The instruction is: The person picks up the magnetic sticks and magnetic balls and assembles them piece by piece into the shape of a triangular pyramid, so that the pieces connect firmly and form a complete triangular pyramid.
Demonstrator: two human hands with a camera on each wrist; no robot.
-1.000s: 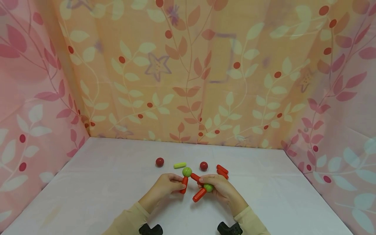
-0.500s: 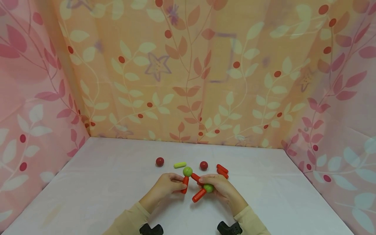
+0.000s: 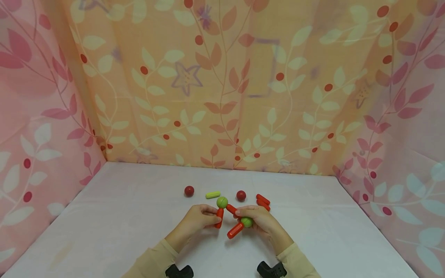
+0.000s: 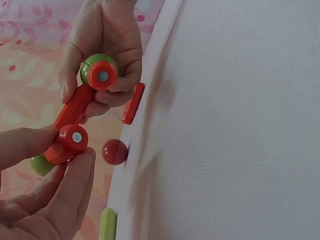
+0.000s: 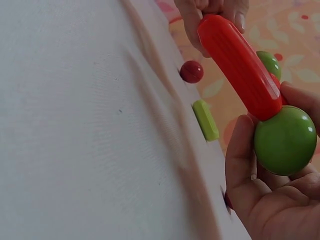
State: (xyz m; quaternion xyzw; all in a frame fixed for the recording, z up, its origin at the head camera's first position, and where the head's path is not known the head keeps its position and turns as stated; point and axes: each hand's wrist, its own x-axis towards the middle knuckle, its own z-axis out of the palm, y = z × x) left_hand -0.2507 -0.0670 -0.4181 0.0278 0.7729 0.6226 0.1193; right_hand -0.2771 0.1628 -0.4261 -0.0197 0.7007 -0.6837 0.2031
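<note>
Both hands hold one chain of red rods and green balls above the white table. In the head view, my left hand (image 3: 196, 223) pinches a red rod (image 3: 219, 219) between thumb and fingers, with a green ball (image 3: 222, 202) on its far end. A second red rod (image 3: 231, 209) slopes from that ball to my right hand (image 3: 262, 224), which grips it near another green ball (image 3: 247, 222). From this ball a third red rod (image 3: 235, 231) sticks out toward the front left. Round silvery discs show on two rod ends in the left wrist view.
Behind the hands lie a dark red ball (image 3: 189, 191), a yellow-green rod (image 3: 213, 195), a second dark red ball (image 3: 241, 195) and two red rods (image 3: 263, 199) side by side. Patterned cloth (image 3: 222, 96) closes off the table's back and sides.
</note>
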